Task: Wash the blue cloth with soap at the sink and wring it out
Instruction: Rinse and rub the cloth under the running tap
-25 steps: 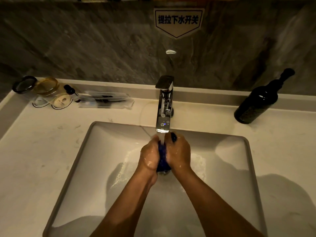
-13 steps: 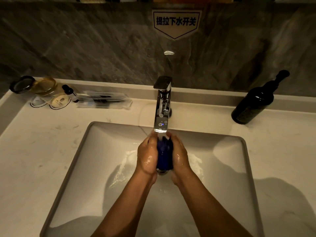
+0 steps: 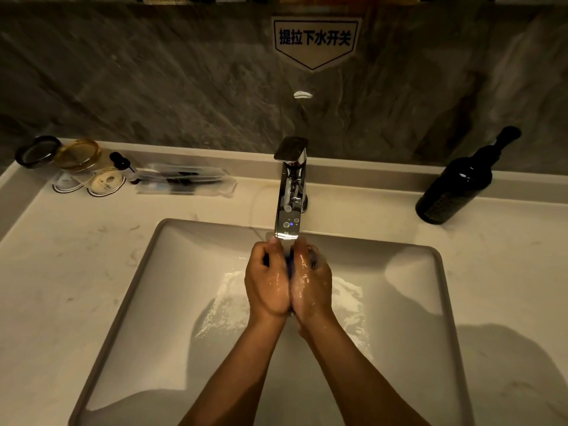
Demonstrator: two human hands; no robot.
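Note:
Both hands are pressed together over the white sink basin [image 3: 172, 302], right under the chrome faucet [image 3: 289, 192]. My left hand [image 3: 267, 281] and my right hand [image 3: 312, 284] grip the blue cloth [image 3: 289, 262] between them. Only a thin dark-blue strip of it shows between the fingers; the rest is hidden by the hands. Both hands are wet and shiny. Water runs from the spout onto them, and foamy water spreads on the basin floor around them.
A dark pump bottle [image 3: 458, 186] stands on the counter at the back right. At the back left are round lidded jars [image 3: 76, 155], a small dropper bottle [image 3: 121, 162] and clear wrapped packets [image 3: 184, 179]. A grey stone wall with a sign [image 3: 313, 41] rises behind.
The hands have closed tighter around the cloth, so much less blue shows than half a second ago. They stay under the running spout.

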